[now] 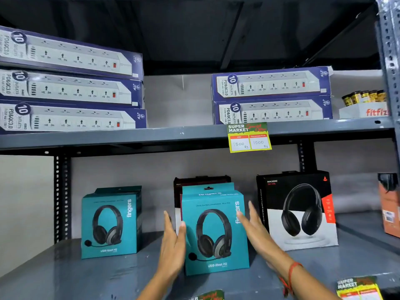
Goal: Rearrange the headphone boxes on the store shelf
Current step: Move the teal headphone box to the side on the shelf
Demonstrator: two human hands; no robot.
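Observation:
A teal headphone box point(214, 232) stands upright in the middle of the lower shelf point(65, 273). My left hand point(173, 241) lies flat along its left side, fingers straight, thumb at the front edge. My right hand point(255, 228) is spread at its right side, fingertips over the front corner. Neither hand is closed around the box. A second teal headphone box point(109, 224) stands apart at the left. To the right stands a black-and-white headphone box point(300, 213). Behind the middle teal box, a dark box point(201, 180) is mostly hidden.
An orange box point(389, 208) sits at the far right edge. The upper shelf holds stacked power-strip boxes at left point(71, 83) and right point(270, 94), plus a carton of jars point(365, 105). A yellow price tag point(249, 137) hangs from its edge. A perforated post point(61, 195) stands at left.

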